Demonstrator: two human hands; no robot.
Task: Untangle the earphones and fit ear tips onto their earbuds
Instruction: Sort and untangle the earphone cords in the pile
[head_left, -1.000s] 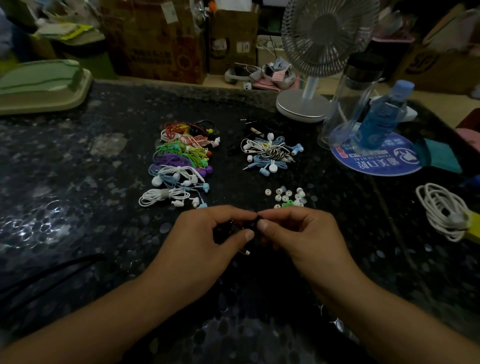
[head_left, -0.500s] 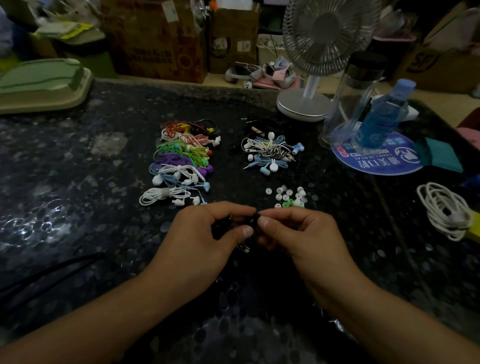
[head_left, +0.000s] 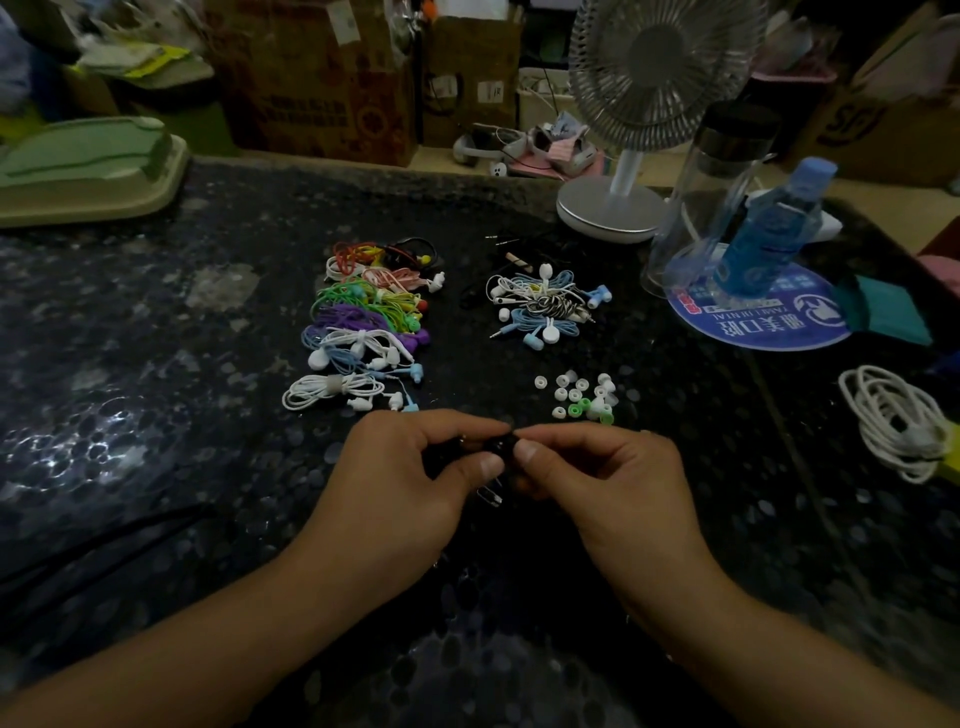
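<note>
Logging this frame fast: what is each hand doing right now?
Left hand: pinching a small black earbud.
Right hand: pinching the same earbud from the other side.

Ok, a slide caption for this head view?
Both hands pinch a black earbud near loose ear tips.

Black earbud (head_left: 497, 450) mostly hidden between hands' fingertips (head_left: 488, 464); tip fit untellable.

A white desk fan (head_left: 631, 156) stands at the table's far edge. Just right of it stand a clear tumbler (head_left: 711, 197) and a blue bottle (head_left: 769, 228); far left lies a green tray (head_left: 88, 171).
</note>
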